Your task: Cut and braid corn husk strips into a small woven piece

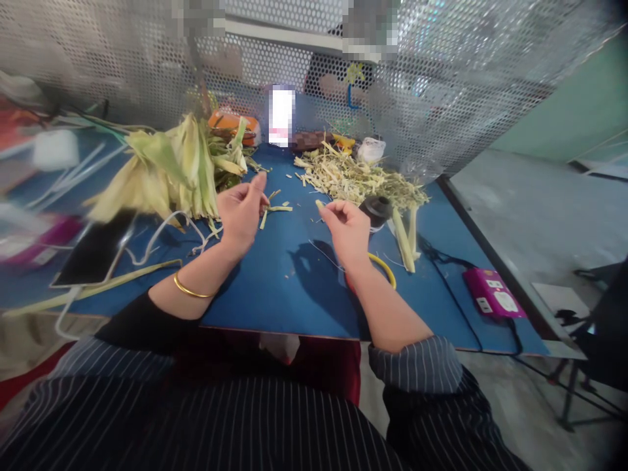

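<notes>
My right hand [349,232] pinches a small piece of corn husk [320,205] between thumb and fingertips, above the blue tabletop [294,281]. My left hand [243,208] is raised across from it, fingers curled in and thumb pointing up; whatever it may hold is too small to make out. Beside the left hand lies a large bunch of pale green corn husks [181,170]. A few narrow husk strips [279,208] rest on the table between the hands. Just behind my right hand stands a black thread spool [377,208]. A yellow loop handle [385,268] shows partly behind my right wrist.
Shredded husk scraps [343,173] are heaped at the back. Two longer husk strips [406,242] lie right of the spool. A purple power strip [493,293] with black cables sits at the right edge. At left lies a phone [95,252] with a white cable. Perforated sheeting [441,78] rises behind.
</notes>
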### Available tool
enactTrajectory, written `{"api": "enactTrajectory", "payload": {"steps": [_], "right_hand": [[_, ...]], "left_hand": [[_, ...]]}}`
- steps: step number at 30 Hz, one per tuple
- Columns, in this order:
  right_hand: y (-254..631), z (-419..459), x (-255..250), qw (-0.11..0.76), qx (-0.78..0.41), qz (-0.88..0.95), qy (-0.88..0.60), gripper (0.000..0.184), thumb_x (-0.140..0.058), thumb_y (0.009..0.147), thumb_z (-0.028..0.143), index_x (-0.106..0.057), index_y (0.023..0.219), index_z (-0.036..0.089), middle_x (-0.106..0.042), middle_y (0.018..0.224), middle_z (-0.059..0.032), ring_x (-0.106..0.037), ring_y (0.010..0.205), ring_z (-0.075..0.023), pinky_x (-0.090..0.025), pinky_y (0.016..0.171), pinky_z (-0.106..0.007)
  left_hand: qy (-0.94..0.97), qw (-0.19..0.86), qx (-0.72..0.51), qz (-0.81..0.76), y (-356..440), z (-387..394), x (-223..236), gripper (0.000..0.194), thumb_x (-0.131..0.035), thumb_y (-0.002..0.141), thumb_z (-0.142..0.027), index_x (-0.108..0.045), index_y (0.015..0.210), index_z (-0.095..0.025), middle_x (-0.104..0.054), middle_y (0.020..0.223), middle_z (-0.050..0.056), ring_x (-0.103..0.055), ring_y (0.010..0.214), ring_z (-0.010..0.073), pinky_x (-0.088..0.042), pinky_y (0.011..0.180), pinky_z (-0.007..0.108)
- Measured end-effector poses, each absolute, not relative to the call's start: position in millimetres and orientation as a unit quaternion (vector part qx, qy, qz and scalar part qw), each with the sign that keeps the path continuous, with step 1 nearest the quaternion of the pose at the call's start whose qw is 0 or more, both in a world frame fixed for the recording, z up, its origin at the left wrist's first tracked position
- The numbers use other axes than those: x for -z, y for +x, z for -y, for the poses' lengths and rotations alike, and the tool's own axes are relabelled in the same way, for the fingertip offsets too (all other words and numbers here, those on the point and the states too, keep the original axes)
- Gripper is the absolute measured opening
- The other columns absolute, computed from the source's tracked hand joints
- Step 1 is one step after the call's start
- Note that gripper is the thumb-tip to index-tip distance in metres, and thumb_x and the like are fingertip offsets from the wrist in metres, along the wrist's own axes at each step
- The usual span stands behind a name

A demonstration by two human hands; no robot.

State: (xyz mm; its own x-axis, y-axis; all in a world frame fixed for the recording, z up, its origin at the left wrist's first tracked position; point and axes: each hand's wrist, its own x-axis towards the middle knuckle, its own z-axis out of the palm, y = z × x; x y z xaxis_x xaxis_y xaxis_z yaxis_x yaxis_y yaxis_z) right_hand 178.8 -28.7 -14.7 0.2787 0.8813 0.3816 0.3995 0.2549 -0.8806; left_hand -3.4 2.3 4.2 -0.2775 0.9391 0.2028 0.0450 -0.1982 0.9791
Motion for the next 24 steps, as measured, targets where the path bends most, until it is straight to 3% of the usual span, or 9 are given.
{"api": "enactTrajectory", "payload": {"steps": [2, 4, 8, 14, 17, 22, 24], "right_hand": [[182.0, 25.3, 17.8, 0.574, -0.229, 0.542, -0.57, 0.02, -0.062, 0.077, 0.039, -0.06, 0.076, 0.019, -0.061, 0.071, -0.0006, -0.053, 0.066, -0.0126, -0.044, 0.068, -0.028], [182.1, 24.1, 20.1, 0.57, -0.243, 0.541, -0.569, 0.021, -0.062, 0.077, 0.04, -0.06, 0.076, 0.019, -0.06, 0.07, -0.0005, -0.052, 0.065, -0.0122, -0.044, 0.067, -0.028], [178.6, 26.6, 21.8, 0.541, -0.239, 0.569, -0.572, 0.021, -0.061, 0.078, 0.04, -0.06, 0.075, 0.019, -0.061, 0.072, -0.001, -0.052, 0.067, -0.0123, -0.044, 0.069, -0.028], [177.7, 26.9, 25.0, 0.519, -0.237, 0.592, -0.57, 0.02, -0.06, 0.079, 0.039, -0.059, 0.076, 0.019, -0.062, 0.074, -0.0011, -0.053, 0.069, -0.0125, -0.043, 0.069, -0.027], [178.2, 25.3, 23.8, 0.537, -0.261, 0.567, -0.567, 0.022, -0.061, 0.078, 0.041, -0.059, 0.078, 0.019, -0.063, 0.076, -0.0021, -0.055, 0.071, -0.0132, -0.045, 0.071, -0.028], [177.9, 28.0, 13.9, 0.579, -0.31, 0.549, -0.517, 0.022, -0.063, 0.076, 0.039, -0.059, 0.077, 0.018, -0.062, 0.116, -0.01, -0.061, 0.095, -0.0169, -0.048, 0.083, -0.031], [177.2, 30.5, 10.9, 0.552, -0.297, 0.579, -0.522, 0.019, -0.063, 0.077, 0.037, -0.06, 0.078, 0.018, -0.062, 0.117, -0.01, -0.06, 0.102, -0.019, -0.047, 0.086, -0.032]], "left_hand": [[0.51, 0.276, -0.612, -0.537, -14.9, -9.9, -11.6, 0.042, -0.056, 0.081, -0.055, -0.06, 0.055, -0.021, -0.055, 0.056, 0.002, -0.053, 0.063, 0.0137, -0.038, 0.06, 0.026], [0.566, 0.226, -0.568, -0.553, -24.8, -18.6, -13.0, 0.032, -0.067, 0.072, -0.053, -0.064, 0.064, -0.022, -0.06, 0.065, 0.002, -0.055, 0.073, 0.0166, -0.038, 0.064, 0.026], [0.649, 0.218, -0.437, -0.584, -35.4, -35.2, 1.9, 0.029, -0.082, 0.053, -0.045, -0.067, 0.064, -0.023, -0.063, 0.069, 0.004, -0.056, 0.086, 0.0236, -0.038, 0.067, 0.027], [0.65, 0.239, -0.413, -0.591, -34.9, -42.2, 15.2, 0.01, -0.076, 0.06, -0.029, -0.069, 0.053, -0.025, -0.06, 0.055, 0.003, -0.058, 0.075, 0.0212, -0.036, 0.063, 0.027], [0.638, 0.309, -0.425, -0.563, -30.8, -38.4, 8.0, 0.012, -0.069, 0.068, -0.031, -0.071, 0.059, -0.023, -0.064, 0.058, 0.002, -0.057, 0.062, 0.0162, -0.038, 0.059, 0.026], [0.534, 0.471, -0.476, -0.516, -18.7, -25.6, -0.9, 0.016, -0.072, 0.066, -0.032, -0.071, 0.064, -0.017, -0.066, 0.059, 0.004, -0.055, 0.052, 0.0116, -0.037, 0.052, 0.024], [0.52, 0.489, -0.478, -0.512, -13.2, -19.6, -1.3, 0.016, -0.073, 0.067, -0.032, -0.072, 0.067, -0.016, -0.065, 0.059, 0.004, -0.056, 0.051, 0.0112, -0.035, 0.049, 0.023]]}}
